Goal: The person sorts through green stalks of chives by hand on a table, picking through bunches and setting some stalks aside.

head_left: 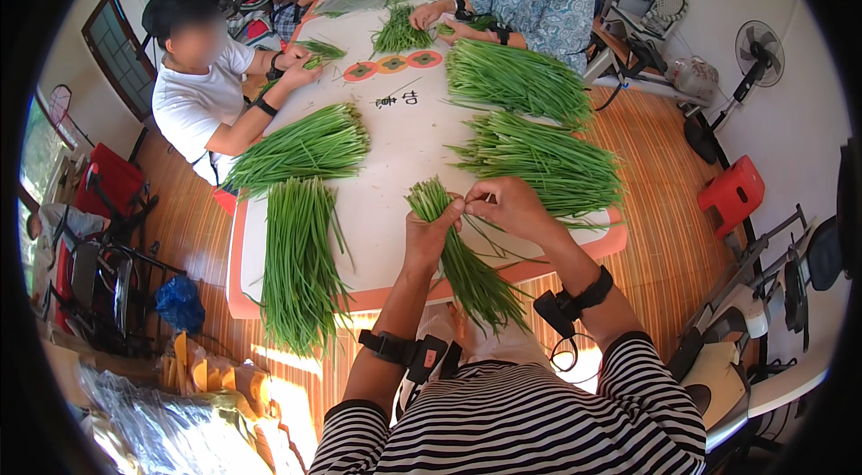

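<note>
My left hand (434, 229) is closed round a bundle of green garlic chives (471, 273), whose pale cut ends point up and whose leaves hang over the table's near edge. Close beside it, my right hand (502, 202) pinches thumb and finger together near the left thumb; whether a thin strand lies between them cannot be told. A large pile of chives (300, 259) lies to the left, with another pile (306, 145) behind it. Right of my hands spreads a further heap (545, 162), and one more heap (515, 81) lies beyond that.
The long white table (404, 131) has an orange border. A person in white (195, 91) sits at the left; another in a patterned shirt (539, 3) works at the far right. Others sit farther back. A red stool (731, 195) and a fan (757, 54) stand at right.
</note>
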A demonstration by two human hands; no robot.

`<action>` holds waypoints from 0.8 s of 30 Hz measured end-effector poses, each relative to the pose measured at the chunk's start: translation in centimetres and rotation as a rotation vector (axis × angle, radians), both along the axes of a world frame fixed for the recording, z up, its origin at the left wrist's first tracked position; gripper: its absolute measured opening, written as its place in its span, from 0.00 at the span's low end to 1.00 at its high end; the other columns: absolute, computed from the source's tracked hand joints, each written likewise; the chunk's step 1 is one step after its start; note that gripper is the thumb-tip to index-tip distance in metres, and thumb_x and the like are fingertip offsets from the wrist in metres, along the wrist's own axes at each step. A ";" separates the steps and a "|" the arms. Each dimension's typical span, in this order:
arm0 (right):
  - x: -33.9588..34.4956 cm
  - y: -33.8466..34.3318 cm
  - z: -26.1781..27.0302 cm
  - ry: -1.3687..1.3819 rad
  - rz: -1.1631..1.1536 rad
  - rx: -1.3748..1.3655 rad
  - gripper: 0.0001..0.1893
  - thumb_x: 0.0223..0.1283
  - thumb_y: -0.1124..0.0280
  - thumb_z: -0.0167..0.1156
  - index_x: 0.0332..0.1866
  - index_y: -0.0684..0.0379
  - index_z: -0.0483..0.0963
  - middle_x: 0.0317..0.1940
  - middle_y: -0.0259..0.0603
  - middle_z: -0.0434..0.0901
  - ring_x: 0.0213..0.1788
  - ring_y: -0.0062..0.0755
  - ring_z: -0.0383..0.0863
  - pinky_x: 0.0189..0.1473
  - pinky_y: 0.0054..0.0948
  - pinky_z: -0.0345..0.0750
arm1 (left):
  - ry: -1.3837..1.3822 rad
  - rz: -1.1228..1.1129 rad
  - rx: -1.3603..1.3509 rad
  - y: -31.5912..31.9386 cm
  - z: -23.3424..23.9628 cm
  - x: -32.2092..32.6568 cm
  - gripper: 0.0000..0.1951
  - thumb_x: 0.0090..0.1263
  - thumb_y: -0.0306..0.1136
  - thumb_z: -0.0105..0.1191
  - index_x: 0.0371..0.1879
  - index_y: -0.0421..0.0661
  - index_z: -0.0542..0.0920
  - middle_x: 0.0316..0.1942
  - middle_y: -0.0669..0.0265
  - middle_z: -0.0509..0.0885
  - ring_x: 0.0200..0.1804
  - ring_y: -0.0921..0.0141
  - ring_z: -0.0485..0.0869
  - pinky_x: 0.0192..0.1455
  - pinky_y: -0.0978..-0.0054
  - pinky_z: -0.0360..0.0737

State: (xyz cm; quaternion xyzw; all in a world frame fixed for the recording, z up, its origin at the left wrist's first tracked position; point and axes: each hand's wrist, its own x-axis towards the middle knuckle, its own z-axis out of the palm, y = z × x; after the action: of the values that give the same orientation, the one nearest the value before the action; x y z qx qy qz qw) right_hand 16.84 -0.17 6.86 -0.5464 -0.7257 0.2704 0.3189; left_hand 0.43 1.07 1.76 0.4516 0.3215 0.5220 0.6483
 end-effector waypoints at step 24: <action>6.0 -9.3 1.4 0.206 0.004 -0.332 0.09 0.64 0.69 0.55 0.36 0.64 0.74 0.23 0.30 0.71 0.25 0.16 0.70 0.29 0.21 0.69 | -0.285 -0.033 -0.340 1.2 -1.5 -1.1 0.15 0.68 0.39 0.57 0.47 0.41 0.76 0.31 0.69 0.75 0.27 0.77 0.73 0.31 0.76 0.75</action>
State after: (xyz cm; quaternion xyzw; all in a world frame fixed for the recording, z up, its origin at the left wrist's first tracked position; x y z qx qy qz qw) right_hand 22.82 -9.48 8.28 -0.5594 -0.6357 0.4418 0.2964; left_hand -0.63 2.24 0.29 0.2630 0.3026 0.5081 0.7623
